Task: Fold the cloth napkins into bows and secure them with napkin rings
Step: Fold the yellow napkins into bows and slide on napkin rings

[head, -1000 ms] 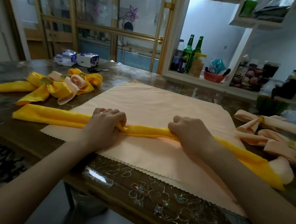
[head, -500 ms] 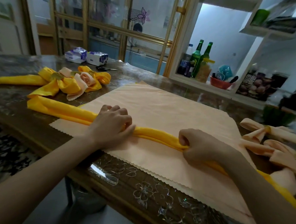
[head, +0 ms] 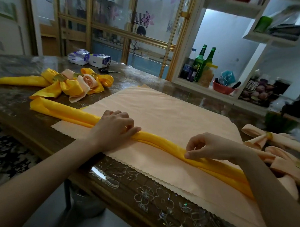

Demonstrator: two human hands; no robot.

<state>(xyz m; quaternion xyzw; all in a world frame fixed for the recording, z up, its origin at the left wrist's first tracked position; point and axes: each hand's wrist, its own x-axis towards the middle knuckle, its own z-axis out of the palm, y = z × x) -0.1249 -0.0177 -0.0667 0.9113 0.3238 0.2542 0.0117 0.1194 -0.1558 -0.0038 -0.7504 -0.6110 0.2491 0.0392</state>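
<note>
The glossy yellow cloth napkin [head: 161, 142], folded into a long narrow band, lies diagonally from the left-centre of the frame to the lower right. It rests on a flat stack of pale peach scallop-edged napkins [head: 163, 109] spread on the dark worktop [head: 141, 192]. The left hand [head: 115, 127] sits over the band near its middle, fingers curled onto it and thumb laid along its near side, pinning it down. The right hand [head: 210, 146] is further toward the lower right and pinches the near edge of the band between thumb and forefinger, the other fingers loosely bent. The fabric looks light, limp and slick, so the folds will probably slide open unless held in two places. The best hold seems to be a flat press at the centre, with each end then lifted by its edges to loop inward. Finished yellow and peach bows [head: 66, 84] with gold napkin rings [head: 58, 77] lie at upper left, and more peach bows [head: 261, 138] at the right edge.
</note>
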